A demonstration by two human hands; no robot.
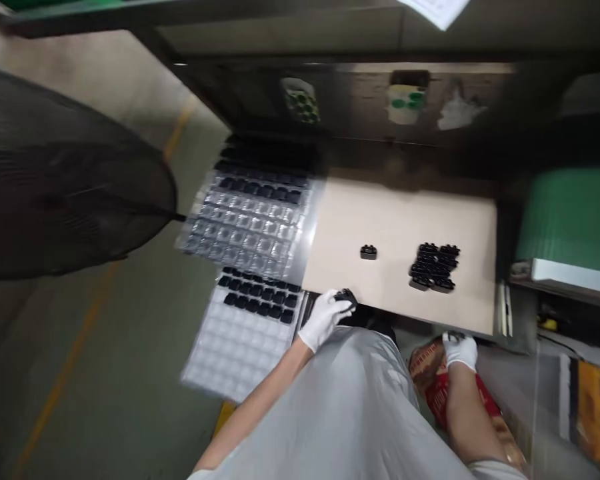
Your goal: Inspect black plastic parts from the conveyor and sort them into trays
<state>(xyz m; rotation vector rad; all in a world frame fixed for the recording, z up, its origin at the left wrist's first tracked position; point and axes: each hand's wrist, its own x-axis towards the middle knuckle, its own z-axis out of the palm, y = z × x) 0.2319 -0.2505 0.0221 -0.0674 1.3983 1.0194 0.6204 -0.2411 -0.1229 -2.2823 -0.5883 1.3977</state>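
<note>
My left hand (pixel 325 319), in a white glove, is closed around a small black plastic block (pixel 347 299) at the front left edge of the beige board (pixel 395 213). My right hand (pixel 461 351), also gloved, is lower right, just below the board's front edge. Its fingers are curled around something dark that is too blurred to name. One black block (pixel 369 252) sits alone mid-board. To its right, several more black blocks (pixel 433 268) stand in a tight group.
Left of the board, a clear pocketed tray (pixel 240 230) and a whitish tray (pixel 233 353) each hold rows of black parts. A large fan (pixel 70 180) is at far left. A green box (pixel 570 227) stands right. Red printed bags (pixel 437 393) lie below my right hand.
</note>
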